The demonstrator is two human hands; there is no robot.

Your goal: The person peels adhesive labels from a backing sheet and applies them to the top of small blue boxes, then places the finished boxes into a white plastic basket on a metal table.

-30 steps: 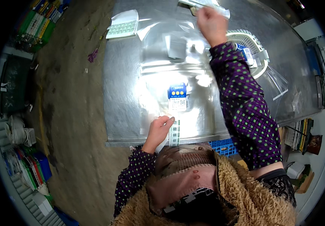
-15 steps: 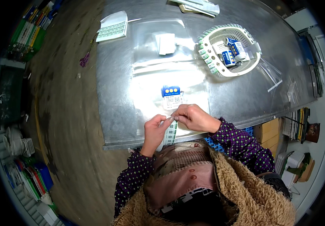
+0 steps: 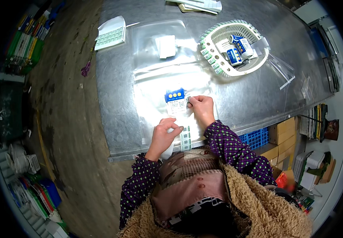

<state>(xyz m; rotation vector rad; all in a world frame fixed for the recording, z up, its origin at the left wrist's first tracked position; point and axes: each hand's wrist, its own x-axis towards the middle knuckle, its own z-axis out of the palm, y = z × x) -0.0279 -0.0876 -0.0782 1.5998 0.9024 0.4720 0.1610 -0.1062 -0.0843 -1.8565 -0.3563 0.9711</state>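
A strip of green-and-white stickers (image 3: 185, 138) hangs over the near table edge. My left hand (image 3: 163, 137) pinches its upper end between thumb and fingers. Farther up, my right hand (image 3: 201, 107) is closed, its fingertips pinching a small sticker, mostly hidden, at the right side of a blue-and-white pack (image 3: 176, 106). That pack has yellow dots on its blue top and a printed white lower half. It lies on clear plastic film (image 3: 147, 99) on the metal table.
A white basket (image 3: 235, 73) at the right back holds several blue-and-white containers, with green-and-white stickers along its rim. White folded paper (image 3: 165, 47) lies on the film. Sticker sheets (image 3: 111, 35) sit at the far left corner, papers (image 3: 199, 5) at the back. Clear plastic pieces (image 3: 282, 71) lie right.
My right hand has moved away from the left, up to the pack's right side. The sticker strip now shows more fully beside my left hand. The view has shifted slightly.
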